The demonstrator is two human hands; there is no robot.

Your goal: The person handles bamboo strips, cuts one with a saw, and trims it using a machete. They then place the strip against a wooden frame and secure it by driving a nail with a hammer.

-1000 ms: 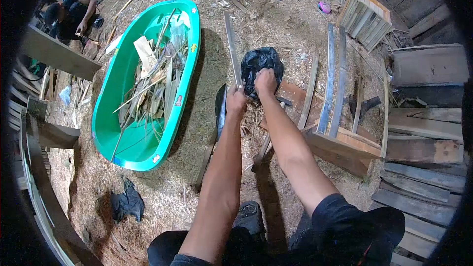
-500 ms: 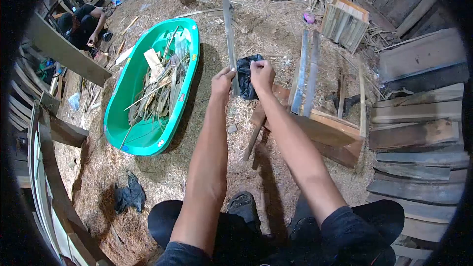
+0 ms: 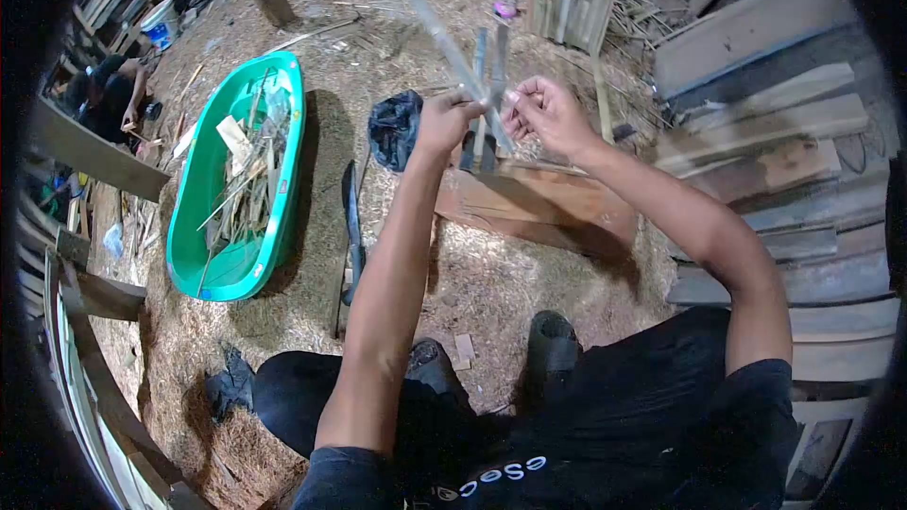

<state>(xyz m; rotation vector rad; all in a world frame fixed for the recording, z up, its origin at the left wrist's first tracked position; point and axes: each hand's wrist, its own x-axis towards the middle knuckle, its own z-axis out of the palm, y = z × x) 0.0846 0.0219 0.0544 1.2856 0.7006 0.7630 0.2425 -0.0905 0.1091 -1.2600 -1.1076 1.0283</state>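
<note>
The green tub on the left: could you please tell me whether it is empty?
No, the green tub holds a heap of wood scraps and thin strips.

Was a long, thin, flat slat point(image 3: 440, 38), pale grey, of wood or bamboo by the look. Ran straight, narrow and even in width from end to end. Hung clear of the ground, tilted, with the far end up and to the left and the near end down and to the right. Showed blurred along the upper half, so no grain or marks could be made out. Sat clamped near the lower end in the closed left grip point(image 3: 449, 118), a short stub poking out below. Passed just beside the curled fingertips of the right grip point(image 3: 546, 115); touching or not, impossible to tell.
</note>
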